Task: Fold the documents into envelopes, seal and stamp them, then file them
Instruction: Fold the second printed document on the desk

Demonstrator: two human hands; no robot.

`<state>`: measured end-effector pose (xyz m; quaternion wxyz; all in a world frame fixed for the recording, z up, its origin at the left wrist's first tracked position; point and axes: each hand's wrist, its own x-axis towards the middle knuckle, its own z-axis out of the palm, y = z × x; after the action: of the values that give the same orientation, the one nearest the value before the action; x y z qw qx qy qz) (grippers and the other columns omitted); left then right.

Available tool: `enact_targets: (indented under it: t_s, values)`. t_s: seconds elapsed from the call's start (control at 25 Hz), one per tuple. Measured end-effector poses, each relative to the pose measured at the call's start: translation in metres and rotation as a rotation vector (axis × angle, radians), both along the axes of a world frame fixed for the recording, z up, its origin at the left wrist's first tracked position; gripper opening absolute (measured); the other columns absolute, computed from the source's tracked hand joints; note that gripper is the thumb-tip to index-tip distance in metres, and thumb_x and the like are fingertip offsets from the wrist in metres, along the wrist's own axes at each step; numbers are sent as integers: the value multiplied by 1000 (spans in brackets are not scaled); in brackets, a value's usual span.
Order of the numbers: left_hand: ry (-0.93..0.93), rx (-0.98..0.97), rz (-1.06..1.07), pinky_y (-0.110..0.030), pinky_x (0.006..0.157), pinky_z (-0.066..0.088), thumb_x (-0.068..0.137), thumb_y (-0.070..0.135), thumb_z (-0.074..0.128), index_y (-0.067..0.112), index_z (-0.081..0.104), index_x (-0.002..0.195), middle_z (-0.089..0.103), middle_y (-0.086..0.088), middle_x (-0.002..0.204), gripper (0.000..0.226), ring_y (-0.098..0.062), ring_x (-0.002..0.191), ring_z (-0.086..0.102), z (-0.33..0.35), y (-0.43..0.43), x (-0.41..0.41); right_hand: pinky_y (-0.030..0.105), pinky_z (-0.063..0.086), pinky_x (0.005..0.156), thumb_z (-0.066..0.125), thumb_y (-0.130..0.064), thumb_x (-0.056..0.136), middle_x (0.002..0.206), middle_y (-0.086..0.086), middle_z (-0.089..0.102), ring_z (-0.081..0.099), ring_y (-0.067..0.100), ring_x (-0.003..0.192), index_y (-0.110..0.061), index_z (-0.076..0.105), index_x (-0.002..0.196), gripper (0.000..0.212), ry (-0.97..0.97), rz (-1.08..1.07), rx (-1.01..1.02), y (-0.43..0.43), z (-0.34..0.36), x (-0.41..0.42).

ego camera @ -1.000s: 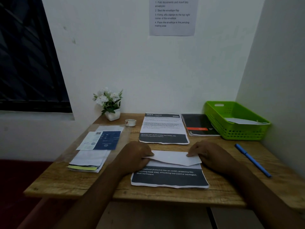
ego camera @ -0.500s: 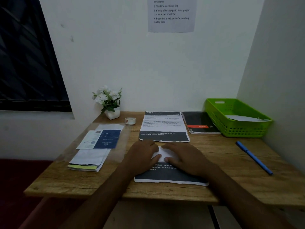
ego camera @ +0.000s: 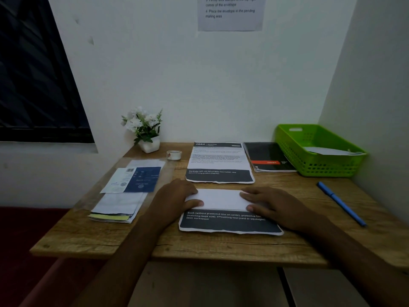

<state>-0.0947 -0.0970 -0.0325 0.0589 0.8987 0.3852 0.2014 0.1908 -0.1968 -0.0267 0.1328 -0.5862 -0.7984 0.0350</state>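
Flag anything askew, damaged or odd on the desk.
The white printed sheet with a dark footer band under the left hand and right hand has a ragged bottom edge; so does the matching sheet behind it. A white paper lies slanted in the green plastic basket. Nothing spilled.

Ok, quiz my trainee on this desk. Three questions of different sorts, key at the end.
1. True or false: the left hand and the right hand both press on the folded document.
2. What colour is the pen?
3. What lies in the basket? A. pen B. paper C. tape

Key: 1 true; 2 blue; 3 B.
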Motion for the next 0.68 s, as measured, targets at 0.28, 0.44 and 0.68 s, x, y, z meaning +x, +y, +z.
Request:
enact_targets:
  t_s: [0.28, 0.44, 0.68]
  values:
    - [-8, -96, 16, -29, 93, 39, 63, 79, 40, 28, 60, 115, 58, 11, 120, 75, -7, 112, 47, -3, 3, -1, 22, 35, 98, 67, -43, 83, 133, -19, 49, 43, 1, 120, -38, 52, 128, 48, 127, -144, -182, -3, 22, 23]
    - [-36, -96, -18, -33, 93, 39, 53, 92, 39, 34, 57, 115, 55, 14, 119, 87, -5, 111, 45, -6, 4, -2, 20, 45, 82, 74, -39, 78, 117, -9, 54, 52, 9, 102, -27, 51, 131, 59, 103, -165, -344, 12, 35, 24]
    - [-105, -229, -64, -22, 91, 34, 55, 76, 65, 43, 48, 116, 43, 23, 118, 72, 3, 110, 37, -2, 0, 0, 7, 38, 73, 75, -30, 79, 122, -9, 46, 47, -1, 98, -28, 53, 125, 51, 50, -87, -415, 15, 46, 18]
